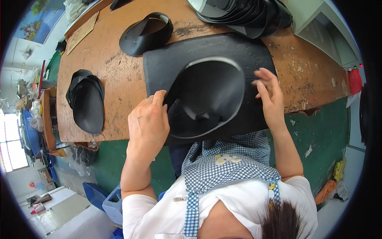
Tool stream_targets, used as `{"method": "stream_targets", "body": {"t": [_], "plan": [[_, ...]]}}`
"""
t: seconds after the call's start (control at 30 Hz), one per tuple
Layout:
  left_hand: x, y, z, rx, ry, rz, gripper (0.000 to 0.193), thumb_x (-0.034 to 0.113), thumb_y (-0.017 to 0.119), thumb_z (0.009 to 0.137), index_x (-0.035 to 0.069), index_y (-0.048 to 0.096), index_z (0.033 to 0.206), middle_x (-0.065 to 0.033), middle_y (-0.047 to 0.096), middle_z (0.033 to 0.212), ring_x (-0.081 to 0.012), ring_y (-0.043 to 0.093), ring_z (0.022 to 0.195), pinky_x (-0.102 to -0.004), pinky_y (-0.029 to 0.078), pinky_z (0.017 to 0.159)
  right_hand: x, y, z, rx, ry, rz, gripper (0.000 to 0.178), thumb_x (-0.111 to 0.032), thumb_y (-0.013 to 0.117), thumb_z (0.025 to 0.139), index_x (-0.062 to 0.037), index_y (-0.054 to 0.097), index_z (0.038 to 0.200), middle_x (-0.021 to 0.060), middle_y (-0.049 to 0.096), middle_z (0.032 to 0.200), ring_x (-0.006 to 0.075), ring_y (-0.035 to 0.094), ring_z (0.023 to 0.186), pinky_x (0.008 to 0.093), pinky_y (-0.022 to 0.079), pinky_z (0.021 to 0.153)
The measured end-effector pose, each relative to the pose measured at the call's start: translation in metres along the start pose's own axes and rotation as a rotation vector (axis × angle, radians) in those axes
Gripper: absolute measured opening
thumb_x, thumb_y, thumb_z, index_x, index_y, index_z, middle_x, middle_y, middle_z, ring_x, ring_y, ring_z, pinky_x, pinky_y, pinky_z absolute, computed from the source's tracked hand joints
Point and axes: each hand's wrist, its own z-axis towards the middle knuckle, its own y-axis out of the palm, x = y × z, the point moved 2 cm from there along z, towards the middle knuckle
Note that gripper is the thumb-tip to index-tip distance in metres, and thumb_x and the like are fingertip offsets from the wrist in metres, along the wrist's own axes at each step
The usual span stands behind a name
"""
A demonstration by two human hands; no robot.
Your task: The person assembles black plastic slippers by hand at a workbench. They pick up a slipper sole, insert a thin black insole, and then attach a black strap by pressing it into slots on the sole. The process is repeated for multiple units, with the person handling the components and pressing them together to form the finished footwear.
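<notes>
A black shoe upper (215, 87), smooth and curved with a pale edge along its rim, lies across a black mat (163, 59) in front of me. My left hand (148, 121) pinches its left edge between thumb and fingers; a ring shows on one finger. To the right of the piece, my right hand (270, 93) is raised over the mat's right side, its fingers loosely bent and apart, with nothing visible in them. Another black upper (137, 40), bent into a loop, rests just beyond the mat's far left corner.
Several black oval pieces (88, 105) lie stacked on the worn wooden table (115, 75) at the left. A larger pile of black curved pieces (254, 18) stands at the far right, beside a pale open-fronted cabinet (322, 36). Cardboard (82, 32) lies at the far left.
</notes>
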Motion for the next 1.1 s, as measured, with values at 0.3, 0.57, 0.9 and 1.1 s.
{"method": "stream_targets", "body": {"t": [0.3, 0.57, 0.9, 1.1], "plan": [[0.029, 0.009, 0.03, 0.337, 0.25, -0.143, 0.025, 0.014, 0.079, 0.084, 0.003, 0.067, 0.103, -0.0143, 0.067, 0.095, -0.0317, 0.066, 0.087, -0.0411, 0.053, 0.074, 0.004, 0.04, 0.02, -0.49, 0.445, 0.358, 0.028, -0.025, 0.051, 0.109, -0.0026, 0.066, 0.113, 0.0001, 0.067, 0.089, 0.0052, 0.064, 0.073, 0.0199, 0.05, 0.052], [0.072, 0.051, 0.025, 0.139, 0.193, -0.398, 0.04, 0.018, 0.085, 0.079, 0.002, 0.06, 0.106, -0.0129, 0.057, 0.095, -0.0301, 0.063, 0.086, -0.0393, 0.053, 0.069, -0.002, 0.049, 0.013, -0.533, 0.406, 0.531, 0.017, -0.013, 0.067, 0.099, -0.0012, 0.066, 0.111, 0.0032, 0.069, 0.095, 0.0075, 0.067, 0.081, 0.022, 0.058, 0.06], [0.05, 0.048, 0.028, 0.169, 0.574, -0.154, 0.021, -0.005, 0.073, 0.076, 0.004, 0.062, 0.092, -0.009, 0.069, 0.1, -0.0304, 0.064, 0.111, -0.0541, 0.041, 0.112, -0.018, 0.07, 0.004, -0.562, 0.29, 0.311, 0.016, -0.008, 0.064, 0.1, 0.0001, 0.063, 0.114, 0.0014, 0.069, 0.093, 0.0044, 0.064, 0.076, 0.0203, 0.052, 0.053], [-0.013, 0.002, 0.032, 0.487, 0.378, -0.736, 0.015, -0.012, 0.064, 0.088, 0.0, 0.056, 0.093, -0.0122, 0.068, 0.094, -0.0258, 0.067, 0.105, -0.0492, 0.046, 0.109, -0.01, 0.057, 0.013, -0.329, -0.088, -0.302, 0.032, -0.002, 0.063, 0.094, 0.0018, 0.055, 0.124, 0.0259, 0.069, 0.083, 0.0435, 0.07, 0.073, 0.0426, 0.057, 0.067]]}}
